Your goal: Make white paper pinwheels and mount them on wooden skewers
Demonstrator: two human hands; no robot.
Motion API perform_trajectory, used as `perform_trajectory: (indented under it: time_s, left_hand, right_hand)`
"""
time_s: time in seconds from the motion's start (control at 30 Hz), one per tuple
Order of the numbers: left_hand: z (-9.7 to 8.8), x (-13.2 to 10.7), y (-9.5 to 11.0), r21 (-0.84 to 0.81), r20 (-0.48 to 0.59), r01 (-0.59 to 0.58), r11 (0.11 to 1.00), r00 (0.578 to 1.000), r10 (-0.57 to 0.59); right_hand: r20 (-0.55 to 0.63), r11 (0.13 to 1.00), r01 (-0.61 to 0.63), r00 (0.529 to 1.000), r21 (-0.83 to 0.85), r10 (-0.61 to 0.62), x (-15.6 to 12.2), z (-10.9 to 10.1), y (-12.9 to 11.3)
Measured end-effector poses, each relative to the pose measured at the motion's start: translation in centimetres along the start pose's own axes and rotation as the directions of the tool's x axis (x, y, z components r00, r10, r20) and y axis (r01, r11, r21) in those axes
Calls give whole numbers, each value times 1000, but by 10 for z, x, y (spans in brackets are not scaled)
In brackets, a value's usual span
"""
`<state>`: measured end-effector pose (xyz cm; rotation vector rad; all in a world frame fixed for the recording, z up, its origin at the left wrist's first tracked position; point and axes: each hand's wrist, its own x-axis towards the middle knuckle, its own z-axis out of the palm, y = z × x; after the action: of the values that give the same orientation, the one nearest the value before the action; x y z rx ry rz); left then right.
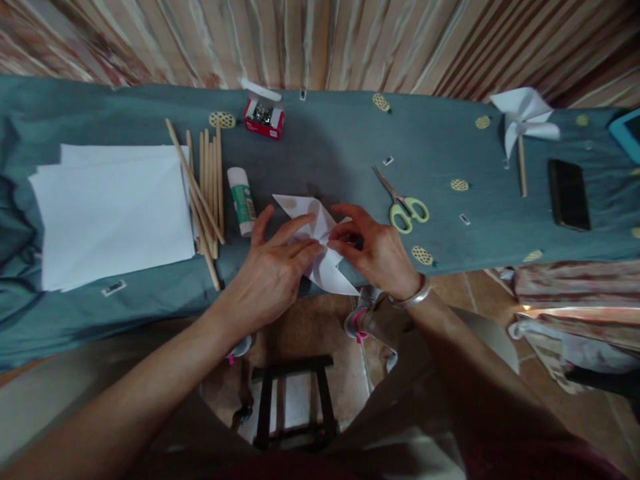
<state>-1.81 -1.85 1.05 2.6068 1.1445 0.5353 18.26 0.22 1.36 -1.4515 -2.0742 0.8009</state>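
A white paper pinwheel shape (305,208) lies half folded at the near edge of the blue-grey cloth-covered table (330,147). My left hand (274,267) rests on it with fingers stretched flat, pressing the paper's middle. My right hand (373,250), with a silver bangle at the wrist, pinches a folded corner of the same paper toward the middle. A glue stick (242,200) lies just left of my left hand. Green-handled scissors (404,203) lie just right of my right hand.
A stack of white sheets (110,213) and several wooden sticks (205,187) lie at the left. A red box of pins (264,115) stands open at the back. A finished white pinwheel (524,123), a black phone (568,195) and a teal tablet (627,133) sit at the right. A dark stool (293,400) stands below.
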Motion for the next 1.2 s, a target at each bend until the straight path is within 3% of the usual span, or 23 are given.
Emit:
perform_trajectory:
  time_s: [0.13,0.3,0.57,0.97,1.2]
  left_hand:
    - [-2,2,1,5,8,27,1000,1000,-27]
    - [-8,5,8,46,31,39,998,999,-41]
    - [-3,9,7,71,3,20,997,1000,-20]
    - [0,15,9,206,31,-33,978,999,28]
    - [1,20,8,255,28,-68,964,998,63]
  right_hand:
    - [-3,998,40,999,-53,-40,-2,0,0]
    - [-96,966,162,978,-201,-184,-6,-2,-1]
    - [-294,964,113,938,-241,-184,-9,-14,-6]
    - [-331,968,114,925,-224,-186,-2,-13,-4]
    - [-321,962,121,926,-243,-198,11,-7,-15]
